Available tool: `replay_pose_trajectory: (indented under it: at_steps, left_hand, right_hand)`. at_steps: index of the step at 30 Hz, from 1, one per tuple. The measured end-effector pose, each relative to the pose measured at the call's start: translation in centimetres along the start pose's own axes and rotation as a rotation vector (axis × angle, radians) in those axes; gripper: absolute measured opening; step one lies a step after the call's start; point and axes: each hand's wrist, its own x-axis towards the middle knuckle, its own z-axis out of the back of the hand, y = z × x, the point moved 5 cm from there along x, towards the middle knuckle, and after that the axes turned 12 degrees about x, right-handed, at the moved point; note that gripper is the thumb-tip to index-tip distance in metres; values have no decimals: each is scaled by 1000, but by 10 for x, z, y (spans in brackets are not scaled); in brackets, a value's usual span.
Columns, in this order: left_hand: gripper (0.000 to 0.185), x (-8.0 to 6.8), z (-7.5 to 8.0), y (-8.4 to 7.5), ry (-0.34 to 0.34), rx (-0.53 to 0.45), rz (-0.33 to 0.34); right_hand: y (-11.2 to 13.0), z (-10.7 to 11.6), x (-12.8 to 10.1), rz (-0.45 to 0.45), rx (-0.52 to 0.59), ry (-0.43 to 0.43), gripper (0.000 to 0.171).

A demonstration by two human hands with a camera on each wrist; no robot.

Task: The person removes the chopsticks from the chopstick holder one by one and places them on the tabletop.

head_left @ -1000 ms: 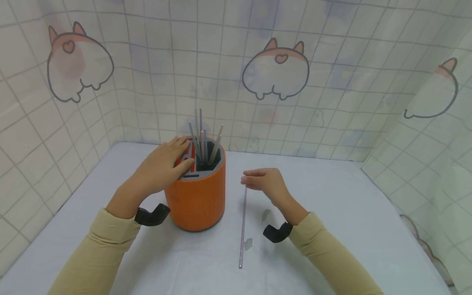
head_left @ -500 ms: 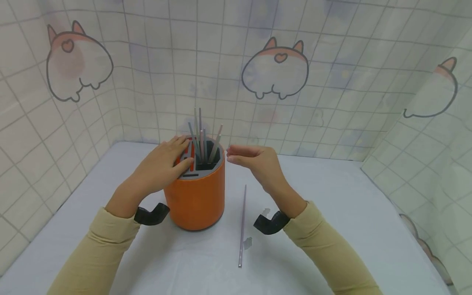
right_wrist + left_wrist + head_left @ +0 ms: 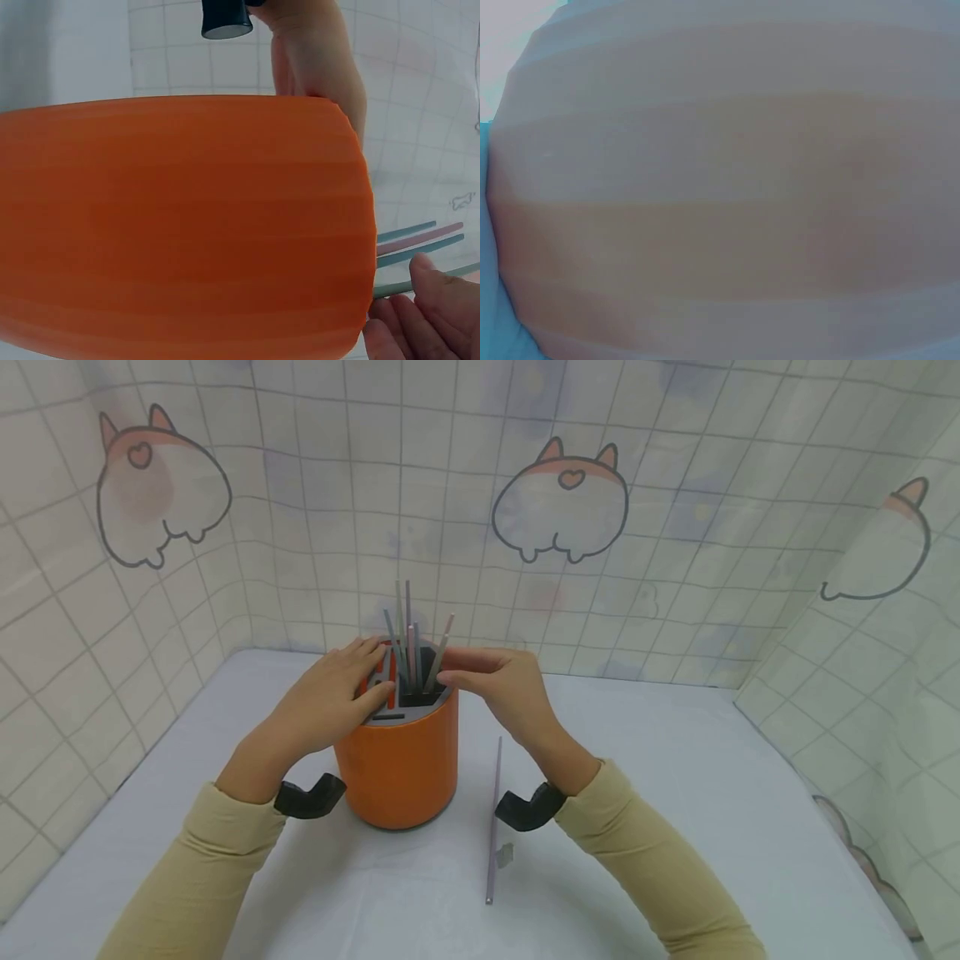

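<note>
A round orange holder stands upright, its grey top divided into compartments and slots. Several thin straw-like sticks in pale colours rise from its dark opening. My left hand rests on the left part of the top, fingers extended. At the right rim is my right hand, thumb and fingers extended and apart around the side of a greenish stick in the right wrist view; no firm grip shows. One pale purple stick lies on the white table. A blurred surface fills the left wrist view.
The white-covered table runs back to a gridded curtain with cartoon animals, which also hangs at both sides. A small grey patch lies beside the loose stick. Black wrist cameras sit on both wrists.
My right hand has risen from the purple stick's far end on the table and moved left to the holder's right rim. The purple stick stays there. My left hand has not moved.
</note>
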Motion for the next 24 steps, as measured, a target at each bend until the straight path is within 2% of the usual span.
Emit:
replay_pose_trajectory:
  at_steps: [5, 13, 18, 24]
  left_hand:
    - [65, 0, -1, 1, -2, -1, 1]
    - [66, 0, -1, 2, 1, 1, 0]
    - [66, -1, -1, 3, 3, 8, 2]
    - [66, -1, 0, 1, 2, 7, -4]
  right_hand:
    - [1, -5, 4, 34, -44, -2, 29]
    - [9, -5, 7, 87, -50, -38, 18]
    - [13, -11, 10, 128, -89, -14, 18]
    - [17, -13, 10, 133, -62, -21, 17]
